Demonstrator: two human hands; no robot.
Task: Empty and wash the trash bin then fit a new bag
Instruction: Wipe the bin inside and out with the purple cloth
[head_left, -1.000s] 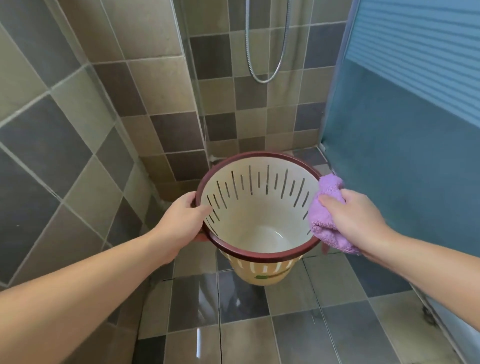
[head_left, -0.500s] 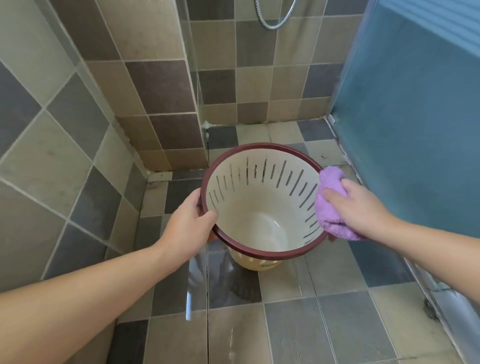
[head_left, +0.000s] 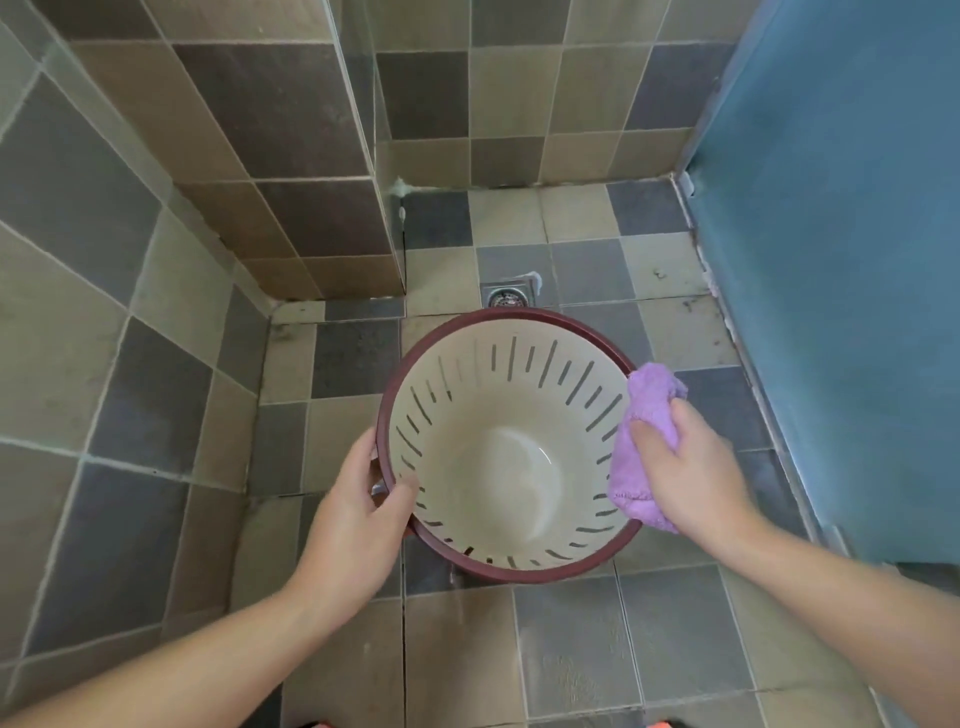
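A cream trash bin with slotted walls and a dark red rim is seen from above, held over the wet tiled floor. Its inside is empty and shiny. My left hand grips the rim on the left side, thumb hooked inside. My right hand holds a purple cloth against the rim and inner wall on the right side. No bag is in view.
A floor drain lies just beyond the bin. Tiled walls stand on the left and at the back, with a jutting wall corner. A blue frosted shower door closes the right side.
The view has tipped further down, so the shower hose is out of sight and the drain has appeared. The bin now faces more squarely upward. Both hands keep their grips.
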